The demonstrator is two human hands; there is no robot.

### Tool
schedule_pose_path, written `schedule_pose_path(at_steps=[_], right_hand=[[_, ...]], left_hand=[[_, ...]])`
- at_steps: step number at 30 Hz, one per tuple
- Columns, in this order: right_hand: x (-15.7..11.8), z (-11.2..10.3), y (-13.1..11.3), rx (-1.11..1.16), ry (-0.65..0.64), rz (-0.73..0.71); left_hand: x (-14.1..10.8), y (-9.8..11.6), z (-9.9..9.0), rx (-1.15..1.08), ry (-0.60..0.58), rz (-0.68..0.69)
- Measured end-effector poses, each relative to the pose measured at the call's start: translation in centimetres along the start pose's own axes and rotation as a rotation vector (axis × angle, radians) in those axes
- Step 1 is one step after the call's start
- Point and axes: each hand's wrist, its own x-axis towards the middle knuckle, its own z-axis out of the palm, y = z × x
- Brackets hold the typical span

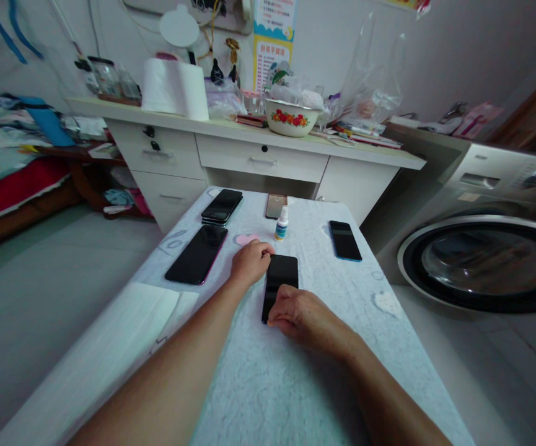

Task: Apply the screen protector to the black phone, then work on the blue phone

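Note:
A black smartphone (281, 271) lies flat on the cloth-covered table, its screen facing up. My left hand (250, 265) is closed at its upper left corner, fingers curled against the edge. Over the lower part of the screen, my right hand (298, 313) is pinched shut near the bottom left corner. A tiny orange bit shows at its fingertips, too small to make out. Just beyond the phone stands a small white spray bottle (282, 223) with a blue and yellow label. A larger dark phone (197, 254) with a pink edge lies to the left.
Stacked phones (222, 206) lie at the far left of the table (333, 384). Another phone (276, 206) lies at the back, and a blue-edged phone (344, 240) at the right. Behind is a white desk (263, 158); a front-loading washing machine (481, 241) stands right.

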Motion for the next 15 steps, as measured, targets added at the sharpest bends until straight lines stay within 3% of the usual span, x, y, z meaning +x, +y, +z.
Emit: schedule_pose_path(at_steps=[15], right_hand=[[-1.4, -2.4, 1.6, 0.068, -0.085, 0.060]], left_hand=[[0.0, 0.0, 0.0, -0.003, 0.001, 0.003]])
